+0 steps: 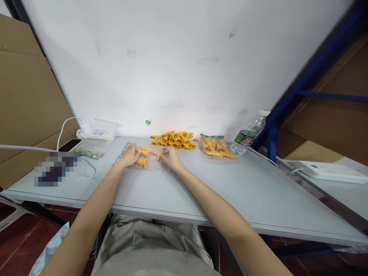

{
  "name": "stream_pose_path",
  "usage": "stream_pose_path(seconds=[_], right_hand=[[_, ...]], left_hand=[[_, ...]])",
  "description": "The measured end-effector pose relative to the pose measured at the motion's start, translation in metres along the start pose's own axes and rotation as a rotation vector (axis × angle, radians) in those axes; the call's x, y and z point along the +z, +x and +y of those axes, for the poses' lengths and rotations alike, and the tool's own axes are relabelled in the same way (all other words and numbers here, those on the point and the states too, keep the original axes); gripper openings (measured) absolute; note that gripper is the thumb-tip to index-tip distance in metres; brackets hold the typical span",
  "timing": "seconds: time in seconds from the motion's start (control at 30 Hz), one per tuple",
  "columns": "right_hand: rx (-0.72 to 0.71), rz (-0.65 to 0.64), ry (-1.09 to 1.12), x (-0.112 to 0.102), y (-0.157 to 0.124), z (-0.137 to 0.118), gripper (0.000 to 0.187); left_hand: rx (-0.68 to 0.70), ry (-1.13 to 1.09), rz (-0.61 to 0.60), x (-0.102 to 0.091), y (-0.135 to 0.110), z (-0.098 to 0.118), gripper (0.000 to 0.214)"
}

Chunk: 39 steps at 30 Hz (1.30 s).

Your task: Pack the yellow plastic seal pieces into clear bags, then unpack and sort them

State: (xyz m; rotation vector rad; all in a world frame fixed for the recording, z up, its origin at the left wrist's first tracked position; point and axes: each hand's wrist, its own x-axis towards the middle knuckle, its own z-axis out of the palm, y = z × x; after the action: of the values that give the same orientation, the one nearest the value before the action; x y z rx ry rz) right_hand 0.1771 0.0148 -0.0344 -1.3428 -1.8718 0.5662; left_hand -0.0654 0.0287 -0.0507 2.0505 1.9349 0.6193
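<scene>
My left hand (129,155) lies with its fingers stretched over the left part of a clear plastic bag (155,165) with a colourful printed header. Inside or on the bag are a few yellow horn-shaped plastic pieces (141,162). At the bag's right side, my right hand (171,158) is closed on the end of a yellow plastic piece (155,153); whether it also pinches the bag's edge I cannot tell. Just behind the right hand rests a pile of the same yellow pieces (174,141). A filled bag of yellow pieces (215,146) lies to its right.
A water bottle (250,132) leans at the back right, near a blue metal post (271,143). On the left are a flat clear bag (93,147), a phone (70,145), a white packaged device (100,130) and cables. A white power strip (330,171) sits far right.
</scene>
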Motion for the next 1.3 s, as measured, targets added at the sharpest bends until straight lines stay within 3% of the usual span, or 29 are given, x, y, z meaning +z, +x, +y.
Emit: stream_pose_path(seconds=[0.1,0.23,0.33,0.47,0.6,0.73,0.87,1.0,1.1,1.2,1.3], right_hand=[[0.044,-0.047,0.192,0.005,0.005,0.010,0.014],[0.074,-0.065,0.160,0.006,0.008,0.015,0.010],[0.044,-0.114,0.283,0.010,0.009,0.019,0.021],[-0.057,-0.329,0.429,0.013,0.010,0.027,0.044],[-0.153,-0.423,0.302,0.008,0.007,0.028,0.057],[-0.222,-0.381,0.121,0.005,0.004,0.020,0.062],[-0.252,-0.352,-0.038,0.012,0.006,0.012,0.059],[-0.271,-0.192,-0.144,0.007,0.012,0.009,0.043],[-0.176,0.101,-0.201,-0.014,0.017,0.016,0.032],[-0.075,0.413,-0.270,-0.041,0.021,0.036,0.032],[0.051,0.531,-0.360,-0.059,0.025,0.066,0.042]], left_hand=[[0.057,-0.022,-0.007,0.003,0.002,-0.003,0.072],[0.097,-0.027,-0.015,0.004,-0.001,0.001,0.073],[0.109,-0.021,-0.011,0.003,-0.004,0.006,0.074],[0.087,0.006,-0.024,0.000,-0.007,0.010,0.075],[0.077,0.012,-0.055,-0.003,-0.010,0.013,0.075],[0.053,0.001,-0.068,-0.008,-0.013,0.017,0.069],[0.071,0.017,0.006,-0.010,-0.012,0.019,0.055],[0.132,-0.020,0.026,-0.007,-0.007,0.015,0.029],[0.151,-0.064,0.012,-0.005,-0.005,0.011,0.017],[0.137,-0.096,0.019,-0.006,-0.003,0.006,0.011],[0.109,-0.110,0.012,-0.009,-0.001,0.000,0.009]])
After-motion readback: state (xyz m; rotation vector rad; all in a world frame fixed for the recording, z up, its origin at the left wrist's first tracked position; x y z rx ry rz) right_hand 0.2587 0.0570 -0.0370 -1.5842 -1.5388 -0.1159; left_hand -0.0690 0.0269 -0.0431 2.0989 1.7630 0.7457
